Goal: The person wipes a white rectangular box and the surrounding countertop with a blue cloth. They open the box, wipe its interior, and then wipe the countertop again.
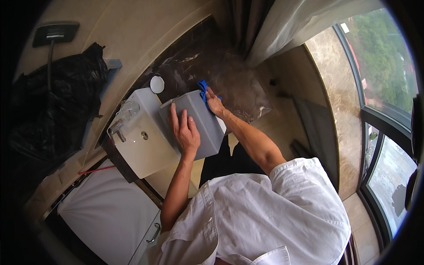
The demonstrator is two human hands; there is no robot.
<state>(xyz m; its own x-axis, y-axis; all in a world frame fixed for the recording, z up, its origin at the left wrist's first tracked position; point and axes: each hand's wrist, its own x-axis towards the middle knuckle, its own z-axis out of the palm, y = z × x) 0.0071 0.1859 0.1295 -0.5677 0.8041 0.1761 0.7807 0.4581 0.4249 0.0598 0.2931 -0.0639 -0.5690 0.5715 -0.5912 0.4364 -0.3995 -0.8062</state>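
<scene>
A grey fabric-covered box is tilted over the right edge of the white washbasin and the dark marble counter. My left hand lies on its near face with the fingers spread, the longest reaching the upper rim. At the box's far right side, my right hand has a blue cloth bunched under its fingers, pressed against the box. A strip of white shows at the box's lower right, beside my right wrist. What the box holds, if anything, is hidden.
To the left, the washbasin has a chrome faucet and a clear cup beside it. A small white dish stands on the marble counter. Black plastic sheeting covers the left wall; a window is at right.
</scene>
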